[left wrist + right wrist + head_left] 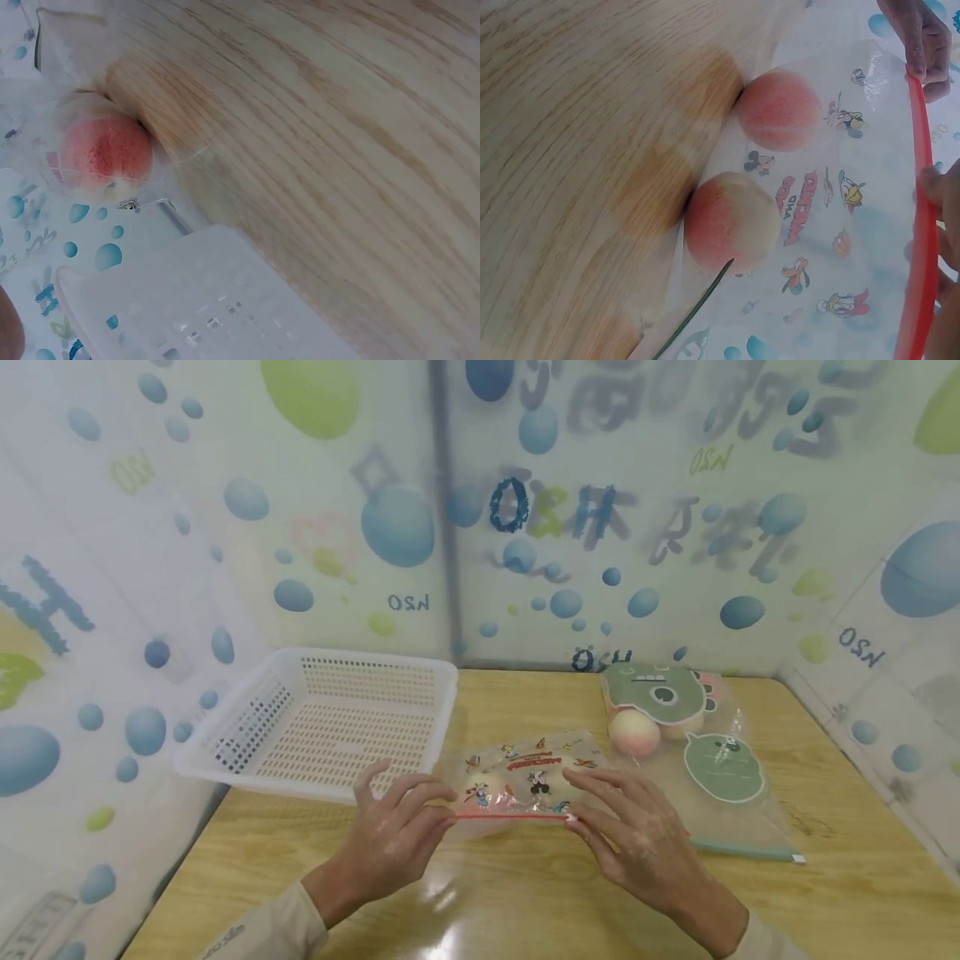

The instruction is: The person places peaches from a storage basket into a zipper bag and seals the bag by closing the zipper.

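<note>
A clear zip bag (525,777) printed with cartoon figures stands on the table, its red zip strip (513,817) towards me. Two pink-and-cream peaches (731,221) sit inside it, plain in the right wrist view. With thumb and fingers, my left hand (393,831) pinches the left end of the strip. At the strip's other end, my right hand (637,831) pinches the bag by the small white slider (572,817). In the left wrist view, a peach (106,156) shows through clear plastic, and only a bit of a finger (9,326) appears at the edge.
A white perforated plastic basket (352,727) stands at the back left with no fruit in it. To the right lies a larger zip bag (723,768) with green cartoon prints, a teal strip and peaches (633,732) inside. Patterned curtains (510,568) surround the wooden table (300,868).
</note>
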`<state>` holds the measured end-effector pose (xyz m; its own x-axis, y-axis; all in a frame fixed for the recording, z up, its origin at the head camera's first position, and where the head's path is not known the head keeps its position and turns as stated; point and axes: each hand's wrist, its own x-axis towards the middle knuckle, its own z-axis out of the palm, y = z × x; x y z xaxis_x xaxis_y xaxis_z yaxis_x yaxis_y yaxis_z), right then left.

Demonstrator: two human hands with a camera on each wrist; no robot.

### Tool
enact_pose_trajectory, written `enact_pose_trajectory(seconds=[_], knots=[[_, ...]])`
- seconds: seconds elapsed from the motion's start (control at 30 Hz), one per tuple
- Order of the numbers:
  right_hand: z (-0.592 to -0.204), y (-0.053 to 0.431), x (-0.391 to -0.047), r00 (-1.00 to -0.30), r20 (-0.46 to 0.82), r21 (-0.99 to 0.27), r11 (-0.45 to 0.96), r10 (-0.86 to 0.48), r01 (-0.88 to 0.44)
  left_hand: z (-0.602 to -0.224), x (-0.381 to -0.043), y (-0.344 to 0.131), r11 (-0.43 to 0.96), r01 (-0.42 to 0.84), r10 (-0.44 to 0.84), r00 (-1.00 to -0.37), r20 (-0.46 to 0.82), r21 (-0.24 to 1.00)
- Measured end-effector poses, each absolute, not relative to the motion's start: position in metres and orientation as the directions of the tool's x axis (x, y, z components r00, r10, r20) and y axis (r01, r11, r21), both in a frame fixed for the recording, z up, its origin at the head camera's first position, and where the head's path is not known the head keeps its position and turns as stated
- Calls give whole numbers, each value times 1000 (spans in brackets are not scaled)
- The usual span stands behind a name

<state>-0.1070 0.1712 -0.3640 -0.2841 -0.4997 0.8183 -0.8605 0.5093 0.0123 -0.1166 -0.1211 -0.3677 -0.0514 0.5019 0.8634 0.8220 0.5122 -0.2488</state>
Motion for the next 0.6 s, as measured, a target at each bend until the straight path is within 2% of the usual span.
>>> enact_pose_trajectory(seconds=[0.2,0.43,0.6], knots=[[-367,171,-106,-288,801,27,513,-525,-858,-374,-115,-125,523,846,462,-183,868,-100],[-371,169,-104,-263,787,89,525,-558,-847,-377,-115,-124,515,854,458,-203,865,-72],[-375,167,-104,-277,786,75,531,-552,-844,-372,-113,-117,512,857,476,-218,852,-67]])
